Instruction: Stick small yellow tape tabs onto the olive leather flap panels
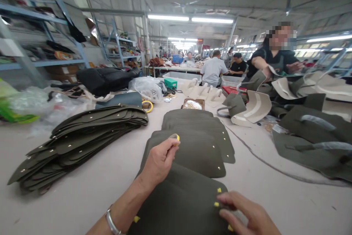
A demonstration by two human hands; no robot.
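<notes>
Lying closest to us, the dark olive panel [181, 198] looks smooth and matt, with a rounded far-right corner and four yellow bits [219, 190] on it, three toward its right edge and one by its left. Our right hand [247, 211] is at that right edge, grasping nothing that we can see, thumb and forefinger parted; whether a fingertip touches a yellow bit, we cannot tell. Our left hand [158, 160] is above the panel's far part, pinching a small yellow roll [178, 138] between thumb and forefinger. The panel's near edge runs out of our view. Just ahead, overlapping panels [189, 147] with bright studs along their right side leave us little free surface. To the right, the counter [255, 191] is bare up to a curving cord [291, 179] and pieces with handles [308, 158]; to the left, a bare strip separates us from a fanned stack [82, 136].
</notes>
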